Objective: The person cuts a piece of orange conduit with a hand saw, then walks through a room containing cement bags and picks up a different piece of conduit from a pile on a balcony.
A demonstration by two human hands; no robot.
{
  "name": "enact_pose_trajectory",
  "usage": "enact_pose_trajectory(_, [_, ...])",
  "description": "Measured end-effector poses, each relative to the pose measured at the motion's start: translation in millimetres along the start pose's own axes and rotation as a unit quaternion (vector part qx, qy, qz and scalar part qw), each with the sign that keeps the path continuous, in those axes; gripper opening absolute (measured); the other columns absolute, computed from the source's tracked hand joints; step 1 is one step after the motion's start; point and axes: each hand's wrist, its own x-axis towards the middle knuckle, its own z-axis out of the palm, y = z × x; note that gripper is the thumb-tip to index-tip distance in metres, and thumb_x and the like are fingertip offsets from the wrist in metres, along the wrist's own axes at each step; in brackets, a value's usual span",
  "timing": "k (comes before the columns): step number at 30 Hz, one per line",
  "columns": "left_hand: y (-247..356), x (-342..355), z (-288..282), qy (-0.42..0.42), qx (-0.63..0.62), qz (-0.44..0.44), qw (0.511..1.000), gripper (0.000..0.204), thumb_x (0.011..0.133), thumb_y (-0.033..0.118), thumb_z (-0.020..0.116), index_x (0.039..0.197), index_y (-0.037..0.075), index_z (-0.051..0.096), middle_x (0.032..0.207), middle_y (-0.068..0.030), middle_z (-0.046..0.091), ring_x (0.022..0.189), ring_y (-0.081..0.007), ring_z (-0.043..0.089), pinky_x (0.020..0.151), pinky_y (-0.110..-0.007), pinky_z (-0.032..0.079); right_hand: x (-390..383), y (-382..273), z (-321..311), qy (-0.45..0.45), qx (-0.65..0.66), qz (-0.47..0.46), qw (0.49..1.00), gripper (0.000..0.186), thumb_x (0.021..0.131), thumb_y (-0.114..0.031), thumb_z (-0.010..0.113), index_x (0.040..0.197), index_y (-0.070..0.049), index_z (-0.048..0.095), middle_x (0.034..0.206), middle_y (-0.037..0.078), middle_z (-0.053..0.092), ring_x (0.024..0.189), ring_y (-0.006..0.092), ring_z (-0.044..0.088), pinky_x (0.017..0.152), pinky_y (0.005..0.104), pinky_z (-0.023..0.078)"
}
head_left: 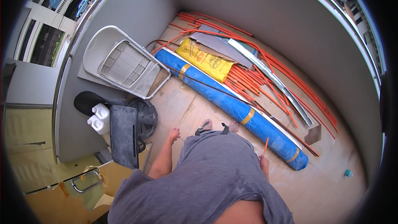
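Observation:
At my right side, my right hand [263, 160] is closed around a thin orange stick [266, 146] that looks like a pencil and points up and away. My left hand [174, 134] hangs by my left side with its fingers curled in, and nothing shows in them. Just ahead of my feet a long roll wrapped in blue plastic [224, 97], banded with yellow tape, lies diagonally on the tiled floor. Its near right end is closest to my right hand. Neither hand touches the roll.
Beyond the roll lie several orange pipes [286, 76], a yellow sack [204, 60] and a silver metal strip [269, 74]. A folded white chair [124, 62] leans on the left wall. Below it are white jugs [99, 118] and a dark office chair [124, 135]. A metal handle [87, 182] sits lower left.

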Motion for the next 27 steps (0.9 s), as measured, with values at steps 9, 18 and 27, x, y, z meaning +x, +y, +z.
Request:
enact_pose_trajectory(9, [1, -5, -6, -0.004, 0.019, 0.001, 1.000, 0.029, 0.094, 0.036, 0.047, 0.107, 0.012, 0.058, 0.082, -0.0030, 0.060, 0.062, -0.0138, 0.059, 0.045, -0.026, 0.039, -3, -2, 2, -0.017, 0.026, 0.014, 0.999, 0.032, 0.095, -0.033, 0.050, 0.091, -0.004, 0.060, 0.061, -0.002, 0.043, 0.043, 0.0081, 0.035, 0.037, 0.0237, 0.028])
enact_pose_trajectory(18, [21, -14, -19, -0.034, 0.024, -0.005, 0.999, 0.031, 0.092, 0.031, 0.050, 0.114, 0.011, 0.058, 0.088, -0.0043, 0.060, 0.072, -0.0160, 0.060, 0.061, -0.031, 0.046, 5, 20, 14, 0.004, 0.090, 0.031, 0.995, 0.030, 0.094, -0.032, 0.052, 0.086, -0.005, 0.060, 0.059, -0.002, 0.043, 0.042, 0.0079, 0.035, 0.037, 0.0244, 0.028])
enact_pose_trajectory(27, [2, 30, -32, -0.088, 0.136, 0.108, 0.981, 0.030, 0.090, 0.031, 0.050, 0.106, 0.006, 0.059, 0.087, -0.0100, 0.061, 0.070, -0.0210, 0.058, 0.059, -0.032, 0.043, 7, 38, 20, 0.070, 0.080, 0.001, 0.994, 0.028, 0.087, -0.031, 0.059, 0.076, -0.006, 0.063, 0.055, -0.001, 0.048, 0.039, 0.0099, 0.039, 0.036, 0.0278, 0.030])
